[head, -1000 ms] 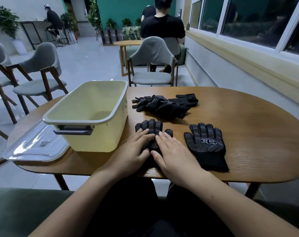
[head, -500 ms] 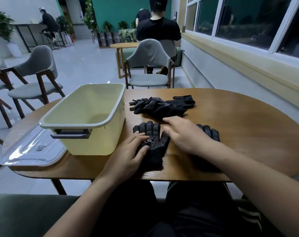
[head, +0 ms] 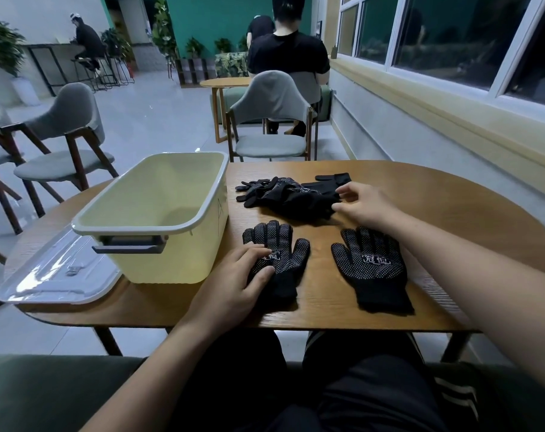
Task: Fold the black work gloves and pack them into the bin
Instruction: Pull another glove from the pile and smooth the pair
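Two black dotted work gloves lie flat, palm side up, near the table's front edge. My left hand (head: pixel 233 283) rests with straight fingers on the left glove (head: pixel 283 247), covering its lower left part. The right glove (head: pixel 372 265) lies apart, untouched. Behind them is a heap of black gloves (head: pixel 291 196). My right hand (head: pixel 363 204) reaches to the heap's right end with thumb and fingers spread, at or just off the fabric. A pale yellow bin (head: pixel 158 213) with nothing visible inside stands to the left of the gloves.
The bin's clear lid (head: pixel 52 272) lies on the wooden table (head: pixel 436 213) to the left of the bin. A grey chair (head: pixel 272 120) stands behind the table, more chairs at the left. A person sits at another table beyond. A wall with windows runs along the right.
My right hand has lifted off the left glove and moved forward and right to the heap of gloves. My left hand has stayed on the left glove.
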The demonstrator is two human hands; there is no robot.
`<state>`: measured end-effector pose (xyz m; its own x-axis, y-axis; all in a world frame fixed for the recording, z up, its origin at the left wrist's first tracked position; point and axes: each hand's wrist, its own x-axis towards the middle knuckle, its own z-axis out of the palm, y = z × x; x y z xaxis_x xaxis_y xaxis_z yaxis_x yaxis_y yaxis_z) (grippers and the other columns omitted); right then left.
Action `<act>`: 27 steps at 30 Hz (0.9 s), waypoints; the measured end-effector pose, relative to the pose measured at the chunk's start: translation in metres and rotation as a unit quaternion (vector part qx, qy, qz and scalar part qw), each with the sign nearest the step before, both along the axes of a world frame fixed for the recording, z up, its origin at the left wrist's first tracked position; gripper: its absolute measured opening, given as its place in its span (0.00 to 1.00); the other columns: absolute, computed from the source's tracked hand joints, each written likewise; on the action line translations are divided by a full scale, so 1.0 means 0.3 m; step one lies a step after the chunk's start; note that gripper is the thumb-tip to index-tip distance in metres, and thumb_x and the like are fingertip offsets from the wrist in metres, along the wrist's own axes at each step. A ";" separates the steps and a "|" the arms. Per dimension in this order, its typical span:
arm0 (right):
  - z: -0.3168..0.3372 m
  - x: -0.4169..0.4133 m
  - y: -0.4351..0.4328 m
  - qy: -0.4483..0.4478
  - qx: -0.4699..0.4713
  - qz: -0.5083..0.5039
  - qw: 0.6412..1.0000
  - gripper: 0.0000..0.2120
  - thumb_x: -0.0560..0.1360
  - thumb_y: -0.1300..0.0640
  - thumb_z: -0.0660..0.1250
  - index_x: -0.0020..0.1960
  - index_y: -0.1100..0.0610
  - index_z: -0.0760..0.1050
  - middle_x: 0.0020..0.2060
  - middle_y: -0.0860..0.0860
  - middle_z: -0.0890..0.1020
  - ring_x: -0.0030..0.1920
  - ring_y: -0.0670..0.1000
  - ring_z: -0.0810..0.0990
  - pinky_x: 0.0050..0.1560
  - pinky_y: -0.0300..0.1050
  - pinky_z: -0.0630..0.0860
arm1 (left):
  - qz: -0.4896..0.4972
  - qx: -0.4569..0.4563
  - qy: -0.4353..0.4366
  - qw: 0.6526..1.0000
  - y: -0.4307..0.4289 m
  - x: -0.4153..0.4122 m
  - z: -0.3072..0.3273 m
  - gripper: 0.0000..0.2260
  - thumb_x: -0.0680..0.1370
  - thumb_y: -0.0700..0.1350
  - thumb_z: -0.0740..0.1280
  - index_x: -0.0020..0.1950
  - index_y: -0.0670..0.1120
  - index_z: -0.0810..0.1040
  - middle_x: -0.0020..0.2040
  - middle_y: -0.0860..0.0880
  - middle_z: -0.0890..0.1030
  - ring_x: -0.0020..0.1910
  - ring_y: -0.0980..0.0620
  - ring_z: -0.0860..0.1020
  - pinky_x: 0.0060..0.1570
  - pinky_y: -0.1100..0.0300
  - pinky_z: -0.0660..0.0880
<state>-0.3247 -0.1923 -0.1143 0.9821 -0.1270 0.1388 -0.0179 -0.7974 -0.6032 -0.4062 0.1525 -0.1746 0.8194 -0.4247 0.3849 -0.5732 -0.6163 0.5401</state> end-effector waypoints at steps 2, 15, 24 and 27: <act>-0.008 0.007 0.014 -0.005 0.010 0.012 1.000 0.24 0.74 0.51 0.79 0.68 0.50 0.80 0.60 0.48 0.83 0.58 0.47 0.81 0.57 0.34 0.74 | 0.002 -0.003 0.000 1.000 0.000 -0.001 0.001 0.16 0.85 0.57 0.64 0.71 0.56 0.77 0.73 0.60 0.75 0.78 0.64 0.66 0.77 0.57 0.66; 0.012 0.040 0.113 -0.149 -0.009 0.013 0.989 0.08 0.76 0.49 0.77 0.54 0.50 0.86 0.49 0.47 0.87 0.51 0.50 0.83 0.55 0.48 0.79 | 0.007 -0.020 0.000 1.000 -0.002 -0.010 0.013 0.16 0.84 0.59 0.64 0.69 0.55 0.78 0.69 0.60 0.77 0.72 0.63 0.71 0.72 0.60 0.69; 0.075 0.052 0.096 -0.131 0.000 0.048 0.990 0.16 0.74 0.62 0.78 0.61 0.53 0.85 0.50 0.49 0.87 0.51 0.48 0.85 0.51 0.33 0.77 | 0.010 -0.019 0.002 1.000 -0.001 -0.015 0.017 0.16 0.84 0.60 0.64 0.69 0.57 0.77 0.68 0.62 0.76 0.71 0.64 0.72 0.71 0.62 0.69; 0.091 0.044 0.101 -0.150 0.021 0.040 0.988 0.11 0.75 0.63 0.77 0.56 0.54 0.87 0.46 0.48 0.89 0.48 0.46 0.87 0.55 0.44 0.83 | 0.011 -0.019 0.005 1.000 -0.001 -0.017 0.019 0.17 0.84 0.61 0.64 0.69 0.56 0.77 0.69 0.62 0.76 0.71 0.64 0.72 0.70 0.62 0.69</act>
<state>-0.3114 -0.1620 -0.0871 0.9046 -0.0626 0.4216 0.2286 -0.7637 -0.6038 -0.4112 0.1522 -0.1690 0.8322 -0.3916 0.3926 -0.5543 -0.6083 0.5681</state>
